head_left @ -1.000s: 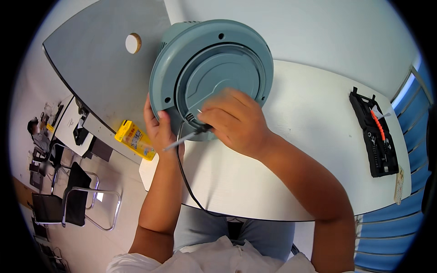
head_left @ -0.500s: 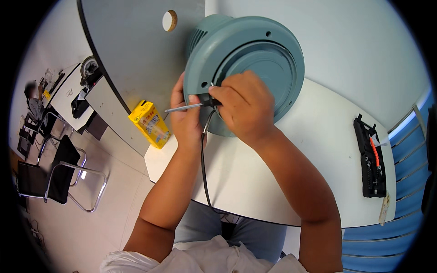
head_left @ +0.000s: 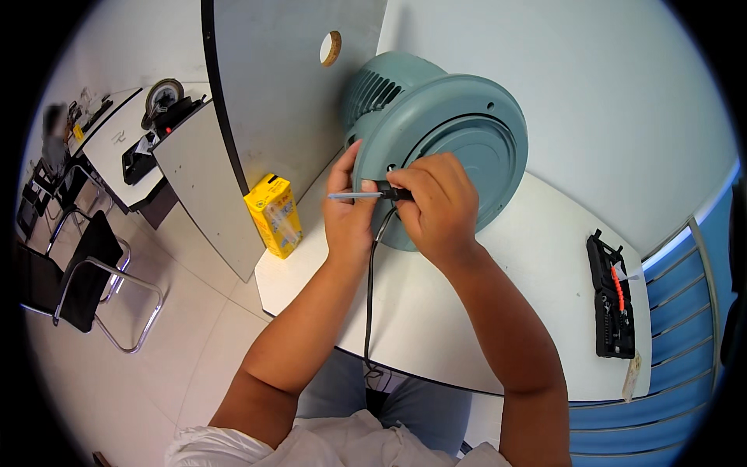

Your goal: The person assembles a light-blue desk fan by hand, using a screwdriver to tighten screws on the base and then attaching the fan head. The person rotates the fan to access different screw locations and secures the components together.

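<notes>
A grey-green appliance (head_left: 475, 148) with a wide round base and slotted side vents lies tipped on the white table, its underside turned toward me. My left hand (head_left: 350, 222) grips the lower left of the base rim, fingers behind it and thumb in front. By that thumb a thin pale grey-blue rod (head_left: 350, 195) points left. My right hand (head_left: 443, 206) pinches a short black piece (head_left: 395, 191) in line with the rod, close to the underside; whether they are joined I cannot tell. A black power cord (head_left: 369, 288) hangs from beside the fingers over the table's front edge.
A yellow drink carton (head_left: 274, 216) stands left of my left arm, by a grey partition (head_left: 288, 101). An open black tool case (head_left: 611, 300) lies at the table's right. Blue slatted railing (head_left: 677, 327) borders that side. A black chair (head_left: 89, 268) and a person are farther left.
The view has shifted, so the appliance and hands appear lower and further right. Both hands keep their hold at the base, and the rod now lies nearly level.
</notes>
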A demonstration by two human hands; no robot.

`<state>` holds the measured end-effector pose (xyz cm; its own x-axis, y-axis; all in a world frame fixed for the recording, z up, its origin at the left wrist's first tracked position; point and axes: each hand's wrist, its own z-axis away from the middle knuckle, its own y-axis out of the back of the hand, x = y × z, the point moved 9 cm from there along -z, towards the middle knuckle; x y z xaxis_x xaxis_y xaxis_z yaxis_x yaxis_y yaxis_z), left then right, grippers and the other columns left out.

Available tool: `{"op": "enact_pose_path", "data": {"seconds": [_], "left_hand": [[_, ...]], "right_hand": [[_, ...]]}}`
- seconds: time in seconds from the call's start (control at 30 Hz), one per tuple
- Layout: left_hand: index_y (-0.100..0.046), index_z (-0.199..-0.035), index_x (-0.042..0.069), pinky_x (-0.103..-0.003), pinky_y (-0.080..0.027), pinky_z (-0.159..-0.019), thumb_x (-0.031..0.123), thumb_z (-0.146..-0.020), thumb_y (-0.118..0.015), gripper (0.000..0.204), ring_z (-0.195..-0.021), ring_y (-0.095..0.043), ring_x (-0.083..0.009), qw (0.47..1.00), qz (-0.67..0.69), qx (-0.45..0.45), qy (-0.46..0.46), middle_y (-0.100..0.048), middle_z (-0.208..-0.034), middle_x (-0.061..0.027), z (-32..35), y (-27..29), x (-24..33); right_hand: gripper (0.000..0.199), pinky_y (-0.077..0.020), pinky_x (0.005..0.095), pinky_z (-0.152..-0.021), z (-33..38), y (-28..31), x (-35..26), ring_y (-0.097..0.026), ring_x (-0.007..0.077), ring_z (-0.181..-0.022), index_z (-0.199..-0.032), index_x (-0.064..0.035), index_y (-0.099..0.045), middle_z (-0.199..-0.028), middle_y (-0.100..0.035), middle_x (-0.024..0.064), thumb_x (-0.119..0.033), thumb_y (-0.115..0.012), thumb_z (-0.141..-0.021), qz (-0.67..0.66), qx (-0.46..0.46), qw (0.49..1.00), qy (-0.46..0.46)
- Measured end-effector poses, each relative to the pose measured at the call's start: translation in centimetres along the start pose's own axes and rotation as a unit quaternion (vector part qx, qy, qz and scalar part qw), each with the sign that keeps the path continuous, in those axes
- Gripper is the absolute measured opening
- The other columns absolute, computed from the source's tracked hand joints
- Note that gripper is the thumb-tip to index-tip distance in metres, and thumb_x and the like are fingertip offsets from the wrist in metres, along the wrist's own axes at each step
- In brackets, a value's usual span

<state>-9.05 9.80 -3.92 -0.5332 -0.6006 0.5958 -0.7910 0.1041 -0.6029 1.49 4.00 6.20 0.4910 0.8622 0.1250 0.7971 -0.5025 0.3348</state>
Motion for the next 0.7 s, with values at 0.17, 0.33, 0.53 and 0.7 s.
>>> {"op": "enact_pose_path", "data": {"seconds": [0.17, 0.33, 0.53, 0.7], "left_hand": [[-0.037, -0.137, 0.001, -0.031, -0.036, -0.101, 0.024, -0.09, -0.062, 0.057, -0.118, -0.047, -0.0185, 1.0, 0.016, 0.005, 0.003, -0.047, -0.13, -0.0124, 0.0, -0.2, 0.0], [-0.036, -0.137, 0.001, -0.031, -0.036, -0.101, 0.026, -0.09, -0.063, 0.06, -0.118, -0.047, -0.0188, 1.0, -0.006, 0.014, -0.004, -0.048, -0.129, -0.013, -0.2, -0.1, 0.5], [-0.036, -0.137, 0.0, -0.031, -0.036, -0.101, 0.026, -0.09, -0.062, 0.06, -0.118, -0.047, -0.0188, 1.0, 0.011, 0.006, -0.005, -0.049, -0.128, -0.0132, -0.2, -0.2, 0.4], [-0.036, -0.137, 0.0, -0.032, -0.035, -0.103, 0.026, -0.089, -0.062, 0.06, -0.121, -0.046, -0.0199, 1.0, 0.014, 0.005, -0.01, -0.047, -0.131, -0.0135, -0.2, -0.2, 0.4]], "right_hand": [[0.027, -0.0434, 0.0321, -0.055, -0.1, -0.2, 0.2, -0.053, 0.0231, -0.067, -0.08, -0.0041, -0.063, -0.074, -0.055, 0.0059, 0.009, -0.061, -0.056, 0.015, -0.009, 0.999, -0.04], [0.03, -0.0414, 0.03, -0.053, 0.4, -0.2, -0.5, -0.05, 0.0207, -0.066, -0.088, -0.0056, -0.066, -0.078, -0.054, 0.0032, -0.001, -0.064, -0.059, 0.088, -0.014, 0.996, -0.03], [0.036, -0.0398, 0.0289, -0.052, 1.2, -0.2, -1.0, -0.047, 0.0191, -0.065, -0.1, -0.0054, -0.068, -0.083, -0.055, 0.0026, -0.005, -0.064, -0.064, 0.122, 0.015, 0.992, 0.009], [0.037, -0.0399, 0.0288, -0.054, 1.7, -0.2, -1.1, -0.047, 0.0191, -0.065, -0.102, -0.005, -0.067, -0.085, -0.055, 0.0027, -0.003, -0.064, -0.065, 0.112, 0.021, 0.993, 0.003]]}}
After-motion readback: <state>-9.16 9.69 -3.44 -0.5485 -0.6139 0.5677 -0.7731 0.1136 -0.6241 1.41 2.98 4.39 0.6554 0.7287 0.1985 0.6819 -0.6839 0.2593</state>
